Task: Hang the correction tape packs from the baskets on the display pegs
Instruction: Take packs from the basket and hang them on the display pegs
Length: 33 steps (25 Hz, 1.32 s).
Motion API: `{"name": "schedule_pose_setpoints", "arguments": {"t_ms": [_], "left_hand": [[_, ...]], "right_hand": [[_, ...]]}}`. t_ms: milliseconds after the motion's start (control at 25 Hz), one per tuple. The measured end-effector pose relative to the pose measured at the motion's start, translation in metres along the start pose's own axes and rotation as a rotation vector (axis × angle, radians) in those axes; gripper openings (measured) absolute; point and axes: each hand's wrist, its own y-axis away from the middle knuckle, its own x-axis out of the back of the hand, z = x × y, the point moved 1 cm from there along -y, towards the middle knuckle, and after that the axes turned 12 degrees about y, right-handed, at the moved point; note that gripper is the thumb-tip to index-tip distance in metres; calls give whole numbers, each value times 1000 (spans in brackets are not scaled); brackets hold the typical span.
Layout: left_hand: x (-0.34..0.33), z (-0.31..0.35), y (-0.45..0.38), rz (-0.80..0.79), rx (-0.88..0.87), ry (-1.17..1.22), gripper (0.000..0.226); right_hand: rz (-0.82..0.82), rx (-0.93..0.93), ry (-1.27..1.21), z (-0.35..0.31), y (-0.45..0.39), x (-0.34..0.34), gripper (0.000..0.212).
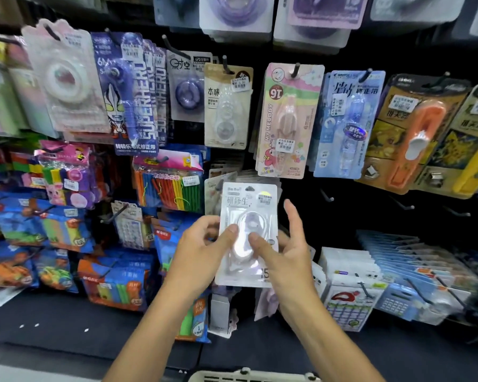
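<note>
Both hands hold one white correction tape pack upright before the pegboard display.
The left hand pinches the white pack at its left edge, thumb on the blister; the right hand grips the right edge, thumb on the front, forefinger raised. Farther right, bare pegs project; a pale basket rim lies nearest.
</note>
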Motion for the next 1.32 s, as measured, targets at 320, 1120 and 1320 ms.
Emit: {"name": "schedule_pose_setpoints", "arguments": {"t_ms": [320, 1120, 1320], "left_hand": [[13, -15, -10, 32, -163, -919, 87], [3, -63, 22, -394, 190, -959, 61], [-16, -172, 130, -1023, 522, -1119, 59]], "right_hand": [[218, -58, 210, 3, 6, 16, 29], [-76, -239, 860, 146, 66, 65, 27], [-589, -641, 1241, 220, 180, 121, 38]]}}
